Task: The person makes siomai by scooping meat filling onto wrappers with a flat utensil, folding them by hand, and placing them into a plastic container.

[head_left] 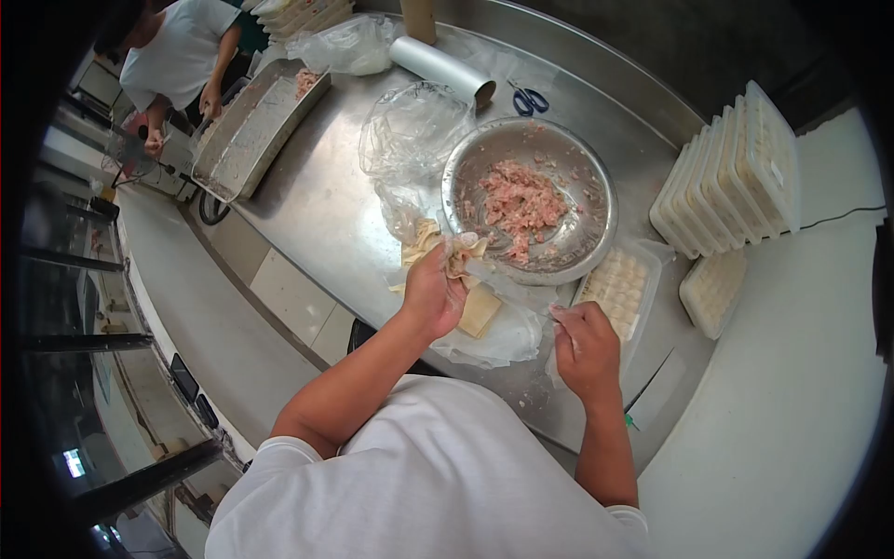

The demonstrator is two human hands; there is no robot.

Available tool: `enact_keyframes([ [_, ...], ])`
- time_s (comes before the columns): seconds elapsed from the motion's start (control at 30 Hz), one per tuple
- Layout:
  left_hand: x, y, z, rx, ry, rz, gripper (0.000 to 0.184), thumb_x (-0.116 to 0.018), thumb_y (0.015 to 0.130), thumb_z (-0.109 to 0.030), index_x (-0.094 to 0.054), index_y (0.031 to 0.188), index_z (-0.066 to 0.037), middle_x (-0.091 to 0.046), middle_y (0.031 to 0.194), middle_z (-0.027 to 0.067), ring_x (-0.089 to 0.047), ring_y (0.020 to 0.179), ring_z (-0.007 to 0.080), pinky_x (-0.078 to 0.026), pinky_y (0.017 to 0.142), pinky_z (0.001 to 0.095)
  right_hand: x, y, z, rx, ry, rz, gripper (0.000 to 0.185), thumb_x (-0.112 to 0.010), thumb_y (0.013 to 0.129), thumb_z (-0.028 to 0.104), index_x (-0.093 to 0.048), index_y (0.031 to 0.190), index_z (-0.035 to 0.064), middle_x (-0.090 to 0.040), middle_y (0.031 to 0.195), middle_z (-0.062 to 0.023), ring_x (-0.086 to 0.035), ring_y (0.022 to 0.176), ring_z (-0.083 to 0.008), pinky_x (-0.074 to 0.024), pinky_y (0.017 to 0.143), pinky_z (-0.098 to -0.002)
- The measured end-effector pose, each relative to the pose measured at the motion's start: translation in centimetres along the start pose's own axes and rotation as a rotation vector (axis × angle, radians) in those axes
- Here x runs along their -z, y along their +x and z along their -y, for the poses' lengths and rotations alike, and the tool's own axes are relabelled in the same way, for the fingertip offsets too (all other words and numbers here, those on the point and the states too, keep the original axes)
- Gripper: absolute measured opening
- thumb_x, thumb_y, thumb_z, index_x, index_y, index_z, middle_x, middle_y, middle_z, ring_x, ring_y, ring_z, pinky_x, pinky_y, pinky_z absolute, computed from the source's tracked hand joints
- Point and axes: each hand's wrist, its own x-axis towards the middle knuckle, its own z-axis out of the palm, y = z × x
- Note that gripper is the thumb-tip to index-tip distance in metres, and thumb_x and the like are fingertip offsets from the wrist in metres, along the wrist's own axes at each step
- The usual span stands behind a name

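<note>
Metal tbl [312,200] w/ meat bowl [589,212], wrappers [480,313]; co-worker [177,56] far L.

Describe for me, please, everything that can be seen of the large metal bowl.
The metal bowl is round, wide and shiny, like stainless steel, with a thin rim. It sits mouth up on the metal table. Pink minced filling with pale flecks is heaped inside, and smears and bits cling to the inner wall. Clear crumpled plastic lies to its left in the picture; whether they touch is unclear. Its underside is hidden.
</note>
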Motion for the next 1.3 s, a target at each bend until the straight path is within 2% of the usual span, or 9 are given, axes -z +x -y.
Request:
enact_keyframes([
  [0.3, -2.5, -3.2, -2.3, 0.133, -0.225, 0.422, 0.041, -0.047, 0.104, -0.021, -0.042, 0.139, -0.002, -0.059, 0.127, 0.0158, -0.057, 0.123, 0.0297, -0.045, 0.108, 0.0454, 2.0, -0.3, 0.7, -0.05, 0.134, -0.064, 0.027, -0.064, 0.076, -0.003, -0.072, 0.1, 0.0061, -0.057, 0.082, -0.01, -0.061, 0.072, -0.0291, -0.0507, 0.063, -0.0387],
  [0.37, -1.5, -2.8, -1.2, -0.017, 0.454, 0.139, 0.047, -0.057, 0.097, -0.005, -0.042, 0.141, 0.0, -0.055, 0.135, 0.0153, -0.058, 0.12, 0.0305, -0.048, 0.104, 0.0437, 3.2, -0.5, 1.3, -0.067, 0.143, -0.034, 0.027, -0.064, 0.077, -0.004, -0.072, 0.101, 0.0059, -0.059, 0.085, -0.0108, -0.062, 0.072, -0.0282, -0.0514, 0.065, -0.0364],
  [0.5, -3.7, -4.1, -1.3, -0.453, 1.519, 0.368, 0.053, -0.074, 0.077, 0.002, -0.055, 0.127, -0.001, -0.066, 0.114, 0.0174, -0.065, 0.105, 0.0316, -0.052, 0.09, 0.0366, 4.0, -2.0, 1.1, -0.057, 0.089, 0.206, 0.025, -0.064, 0.08, -0.002, -0.072, 0.103, 0.0049, -0.062, 0.085, -0.0114, -0.063, 0.07, -0.0256, -0.0519, 0.066, -0.035],
  [0.63, -3.0, -2.6, 0.6, -0.769, 1.739, 0.567, 0.029, -0.072, 0.08, 0.001, -0.062, 0.107, -0.001, -0.067, 0.091, 0.0089, -0.065, 0.085, 0.0156, -0.052, 0.078, 0.0302, 7.4, -2.6, 0.1, -0.101, -0.002, 0.243, 0.021, -0.067, 0.08, 0.005, -0.072, 0.1, 0.0056, -0.064, 0.088, -0.0095, -0.064, 0.074, -0.0301, -0.0521, 0.067, -0.0374],
  [0.77, -4.6, -1.4, 2.2, -0.411, 1.482, 0.398, 0.03, -0.076, 0.081, -0.004, -0.063, 0.108, -0.001, -0.069, 0.09, 0.0158, -0.069, 0.087, 0.0296, -0.053, 0.078, 0.0373, 7.9, -3.8, -1.7, -0.239, 0.178, 0.028, 0.016, -0.072, 0.083, 0.009, -0.07, 0.097, 0.0029, -0.062, 0.082, -0.0092, -0.062, 0.07, -0.0224, -0.0491, 0.064, -0.034],
  [0.97, -8.7, -3.7, 9.4, -0.093, 0.524, 0.504, 0.018, -0.065, 0.096, -0.01, -0.065, 0.112, -0.002, -0.064, 0.096, 0.0051, -0.06, 0.095, 0.011, -0.05, 0.085, 0.0303, -0.7, -5.8, -0.6, -0.436, 1.018, -0.273, 0.018, -0.071, 0.093, 0.016, -0.062, 0.1, 0.0022, -0.059, 0.085, -0.0002, -0.046, 0.056, -0.0049, -0.0392, 0.049, -0.0242],
  [1.1, -9.2, -4.7, 10.4, 0.142, 0.695, 0.571, 0.025, -0.066, 0.093, -0.006, -0.065, 0.117, -0.001, -0.063, 0.106, 0.0075, -0.061, 0.103, 0.0171, -0.048, 0.093, 0.0318, -1.9, -7.1, -1.2, -0.671, 1.506, -0.422, 0.027, -0.069, 0.093, 0.015, -0.057, 0.114, 0.0031, -0.059, 0.085, 0.0003, -0.046, 0.054, -0.0045, -0.0377, 0.045, -0.0207],
  [1.17, -9.2, -3.4, 9.9, -0.584, 1.246, 1.026, 0.032, -0.068, 0.09, -0.005, -0.064, 0.122, -0.002, -0.062, 0.11, 0.0108, -0.063, 0.104, 0.0251, -0.048, 0.094, 0.0341, -1.5, -8.4, -3.3, -0.684, 1.581, -0.515, 0.034, -0.068, 0.093, 0.012, -0.053, 0.123, 0.0038, -0.058, 0.083, 0.0008, -0.047, 0.055, -0.0042, -0.0355, 0.041, -0.0197],
  [1.3, -9.1, -2.5, 10.0, -0.442, 1.467, 1.296, 0.041, -0.074, 0.076, 0.0, -0.066, 0.116, -0.003, -0.061, 0.116, 0.0128, -0.065, 0.104, 0.0326, -0.054, 0.088, 0.0384, 3.2, -10.7, -6.7, -0.73, 1.272, -0.104, 0.021, -0.066, 0.093, 0.009, -0.061, 0.111, 0.0012, -0.063, 0.088, -0.0017, -0.052, 0.063, -0.0045, -0.0391, 0.048, -0.0205],
])
